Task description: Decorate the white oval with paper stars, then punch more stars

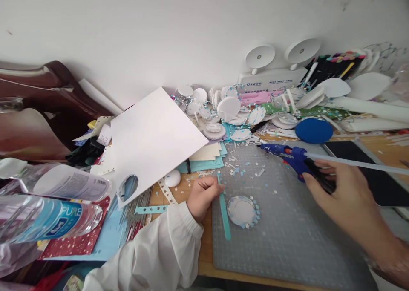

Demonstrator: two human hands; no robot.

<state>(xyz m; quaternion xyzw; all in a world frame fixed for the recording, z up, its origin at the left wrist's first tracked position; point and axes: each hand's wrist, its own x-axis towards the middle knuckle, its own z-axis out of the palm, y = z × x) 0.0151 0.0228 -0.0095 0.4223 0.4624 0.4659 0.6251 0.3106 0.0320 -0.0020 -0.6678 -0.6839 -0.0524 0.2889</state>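
My left hand point(204, 195), in a white sleeve, is closed at the left edge of the grey cutting mat point(287, 240). Its thumb and fingertips press together over a narrow teal paper strip point(225, 218); whatever they pinch is hidden or too small to name. Just right of the strip lies a round white disc point(242, 211) with small pale blue and white flower pieces around its rim. On the right, my right hand point(338, 188) wraps around the dark handle of a blue glue gun point(295, 157), whose nozzle points left. A long translucent glue stick point(358, 162) runs out of its back.
A large white board point(156, 142) with a round hole leans at left, near two plastic bottles point(47, 218). White discs point(228, 108) pile up along the wall. A blue round lid point(313, 130) and a black phone point(361, 167) lie at right. Tiny flower pieces point(236, 171) litter the mat.
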